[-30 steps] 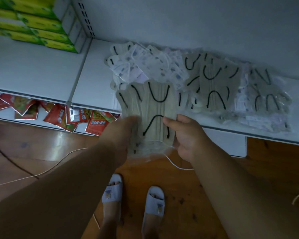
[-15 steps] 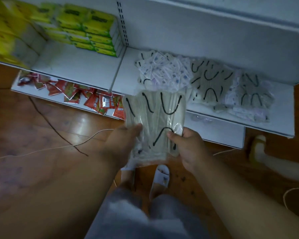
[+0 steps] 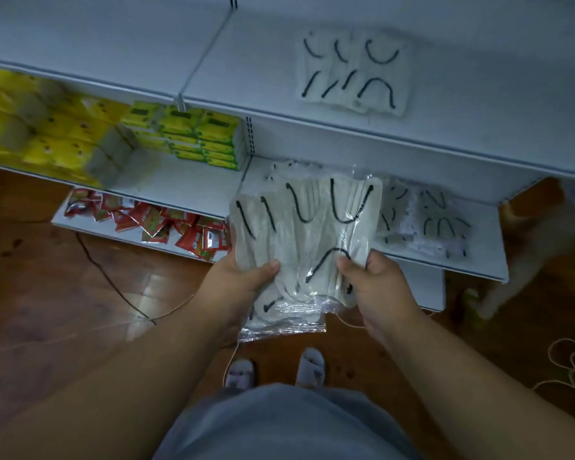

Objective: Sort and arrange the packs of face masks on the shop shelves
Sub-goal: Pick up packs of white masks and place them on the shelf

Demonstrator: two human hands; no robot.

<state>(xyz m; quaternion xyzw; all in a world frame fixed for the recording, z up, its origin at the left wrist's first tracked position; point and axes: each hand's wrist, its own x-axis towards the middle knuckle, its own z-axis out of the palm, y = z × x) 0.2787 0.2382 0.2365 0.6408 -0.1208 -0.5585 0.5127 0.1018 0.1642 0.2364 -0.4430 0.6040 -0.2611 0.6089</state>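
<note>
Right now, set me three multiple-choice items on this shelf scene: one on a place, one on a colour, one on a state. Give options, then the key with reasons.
1. Where does the lone pack of masks lie?
A. On the upper shelf
B. On the floor
C. On the yellow boxes

2. What colour are the ear loops of the held stack of mask packs?
A. White
B. Black
C. Red

3. How is the held stack carried?
A. Left hand alone
B. Resting on a shelf, untouched
C. Gripped by both left hand and right hand

Key:
1 A: it lies flat on the upper white shelf, above the pile of other masks.
2 B: dark curved loops show through the clear wrapping.
3 C: a thumb presses the front at each lower side, and the stack is in the air before the shelves.
</note>
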